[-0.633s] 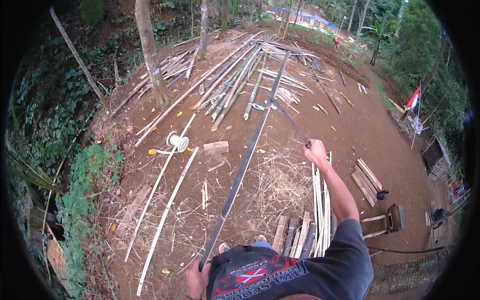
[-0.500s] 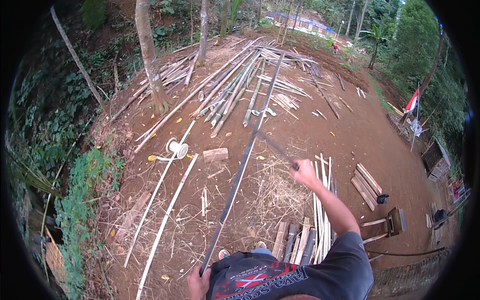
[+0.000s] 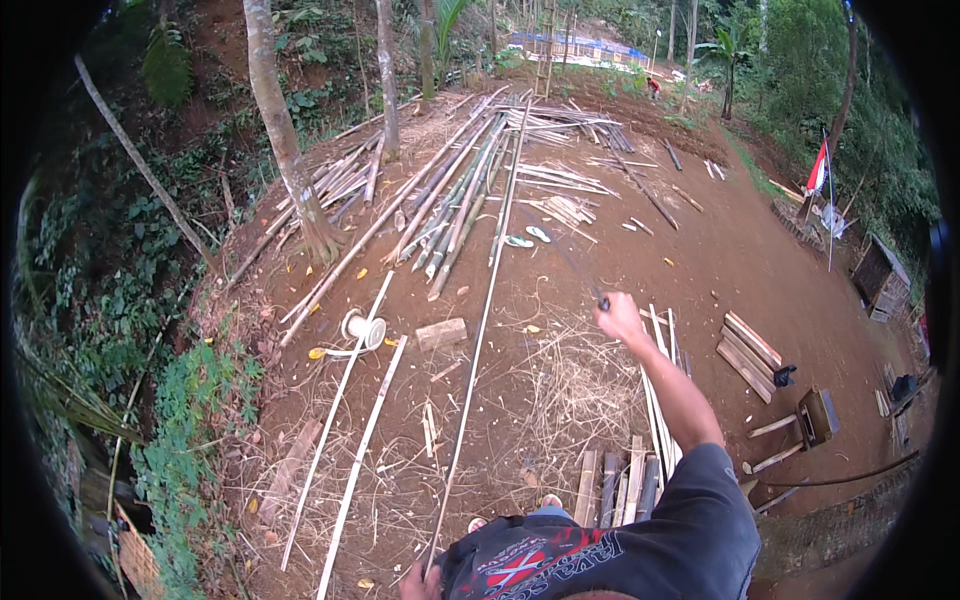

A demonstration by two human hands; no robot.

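The right hand (image 3: 620, 318) is clenched round the handle of a long blade (image 3: 565, 255), arm stretched forward; the blade slants up and to the left from the fist, blurred. The left hand (image 3: 420, 583), at the lower edge beside the person's dark shirt (image 3: 620, 550), grips the near end of a long bamboo pole (image 3: 478, 330). The pole's long axis runs straight away from the person, its far end pointing into the bamboo pile (image 3: 470, 190), passing just right of the white spool (image 3: 365, 328).

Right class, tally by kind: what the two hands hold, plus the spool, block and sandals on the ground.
Bamboo pole, left hand: 1
Blade, right hand: 1
White spool: 1
Wooden block: 1
Sandals: 2
Total: 6
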